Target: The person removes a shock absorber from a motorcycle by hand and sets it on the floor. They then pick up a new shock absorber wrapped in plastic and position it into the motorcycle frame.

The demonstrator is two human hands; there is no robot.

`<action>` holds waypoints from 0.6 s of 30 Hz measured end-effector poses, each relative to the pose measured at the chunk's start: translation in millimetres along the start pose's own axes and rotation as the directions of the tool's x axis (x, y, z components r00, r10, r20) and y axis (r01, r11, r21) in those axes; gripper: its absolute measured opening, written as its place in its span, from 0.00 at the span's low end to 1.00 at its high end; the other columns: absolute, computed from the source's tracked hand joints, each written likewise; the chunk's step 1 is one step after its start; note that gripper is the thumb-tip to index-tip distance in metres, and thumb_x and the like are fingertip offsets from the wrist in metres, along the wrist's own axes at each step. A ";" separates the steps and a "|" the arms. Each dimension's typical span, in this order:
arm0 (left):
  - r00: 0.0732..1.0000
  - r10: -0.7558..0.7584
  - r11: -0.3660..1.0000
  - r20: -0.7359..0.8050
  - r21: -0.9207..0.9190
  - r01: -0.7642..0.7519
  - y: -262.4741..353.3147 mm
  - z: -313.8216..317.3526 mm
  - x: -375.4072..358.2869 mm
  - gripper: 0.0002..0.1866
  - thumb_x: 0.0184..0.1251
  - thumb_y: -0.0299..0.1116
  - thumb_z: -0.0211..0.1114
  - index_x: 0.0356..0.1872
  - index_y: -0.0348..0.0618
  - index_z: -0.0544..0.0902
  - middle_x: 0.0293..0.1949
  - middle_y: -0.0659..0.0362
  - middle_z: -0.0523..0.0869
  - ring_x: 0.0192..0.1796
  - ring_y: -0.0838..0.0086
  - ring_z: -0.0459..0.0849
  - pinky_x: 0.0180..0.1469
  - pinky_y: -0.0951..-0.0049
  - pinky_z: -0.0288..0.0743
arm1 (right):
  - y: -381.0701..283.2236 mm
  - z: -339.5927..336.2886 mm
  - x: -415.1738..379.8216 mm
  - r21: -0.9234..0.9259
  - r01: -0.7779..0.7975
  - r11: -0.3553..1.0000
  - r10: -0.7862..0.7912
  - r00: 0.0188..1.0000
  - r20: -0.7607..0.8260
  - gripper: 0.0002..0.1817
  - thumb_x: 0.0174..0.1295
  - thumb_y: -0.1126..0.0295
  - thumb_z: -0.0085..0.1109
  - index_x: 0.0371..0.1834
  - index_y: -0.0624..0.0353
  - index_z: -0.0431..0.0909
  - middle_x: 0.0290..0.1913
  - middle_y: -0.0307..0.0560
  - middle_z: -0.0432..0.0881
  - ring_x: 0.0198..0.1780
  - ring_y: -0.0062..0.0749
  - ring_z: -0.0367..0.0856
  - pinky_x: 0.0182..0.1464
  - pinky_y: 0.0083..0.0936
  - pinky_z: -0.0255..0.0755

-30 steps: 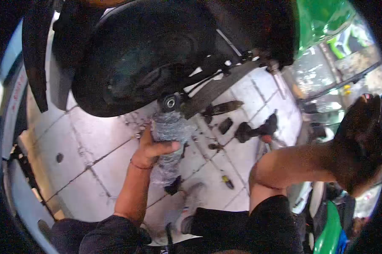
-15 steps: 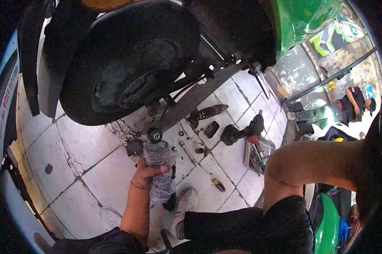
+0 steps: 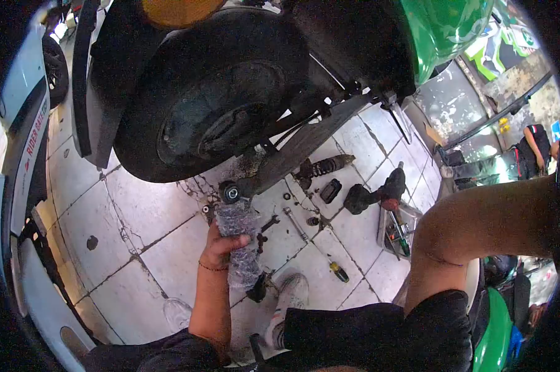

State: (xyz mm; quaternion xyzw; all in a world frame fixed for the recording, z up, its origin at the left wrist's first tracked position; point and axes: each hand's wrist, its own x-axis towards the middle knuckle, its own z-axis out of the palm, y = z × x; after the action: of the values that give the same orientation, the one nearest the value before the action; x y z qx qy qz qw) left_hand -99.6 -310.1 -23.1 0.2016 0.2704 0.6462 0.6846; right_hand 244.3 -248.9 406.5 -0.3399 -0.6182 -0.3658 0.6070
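My left hand (image 3: 224, 251) is closed around a cylindrical part in clear wrap (image 3: 244, 266), held upright below the motorcycle's wheel (image 3: 211, 118). Its thumb lies across the wrap. Directly above the wrapped part is a dark round eyelet (image 3: 231, 193), beside the end of a long dark arm (image 3: 311, 142) of the motorcycle. I cannot tell whether the wrapped part and eyelet are joined. A dark end piece (image 3: 257, 290) shows below the wrap. My right hand is out of view; a bare bent limb (image 3: 472, 217) crosses the right side.
On the tiled floor (image 3: 137, 217) lie a coil-spring shock absorber (image 3: 331, 165), a black part (image 3: 330, 191), a socket tool (image 3: 296, 224), a yellow-black screwdriver (image 3: 339, 271) and a power tool (image 3: 379, 192). A tool tray (image 3: 388, 229) stands right. Another person (image 3: 531, 149) is farther off.
The view has shifted, so the floor items and motorcycle appear farther right. The wrapped part is still in my left hand, and more of a wrench beside it shows.
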 end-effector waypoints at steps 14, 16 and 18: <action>0.987 -0.039 0.999 -0.153 0.020 0.042 6.4 3.1 -6.0 0.46 0.24 0.24 0.69 0.59 0.36 0.67 0.50 0.53 0.79 0.53 0.60 0.78 0.58 0.63 0.70 | 3.5 -15.8 -2.3 -0.044 0.050 0.998 -0.050 0.999 -0.013 0.25 0.47 0.55 0.64 0.38 0.68 0.75 0.40 0.57 0.80 0.36 0.43 0.80 0.37 0.33 0.75; 0.988 -0.074 0.993 -0.133 0.083 0.085 -0.4 -15.1 -6.8 0.45 0.25 0.25 0.70 0.58 0.36 0.67 0.49 0.54 0.79 0.52 0.61 0.78 0.58 0.64 0.69 | 8.2 -11.7 -1.6 -0.049 0.038 0.998 -0.037 0.999 0.021 0.24 0.47 0.55 0.64 0.37 0.68 0.76 0.39 0.57 0.80 0.36 0.43 0.80 0.37 0.33 0.75; 0.985 -0.083 0.994 -0.149 0.056 0.092 -4.9 -14.4 -19.3 0.44 0.26 0.25 0.70 0.58 0.36 0.68 0.49 0.55 0.79 0.51 0.62 0.78 0.58 0.65 0.69 | 12.2 -7.6 1.4 -0.062 0.040 0.997 -0.037 0.998 0.052 0.24 0.46 0.55 0.65 0.36 0.68 0.76 0.39 0.57 0.80 0.35 0.43 0.81 0.37 0.33 0.75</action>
State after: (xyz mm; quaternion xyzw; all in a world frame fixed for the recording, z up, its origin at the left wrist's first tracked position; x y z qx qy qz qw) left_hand -105.2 -330.8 -35.1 0.1627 0.3486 0.6198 0.6840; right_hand 258.6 -249.4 408.3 -0.3564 -0.6281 -0.3880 0.5727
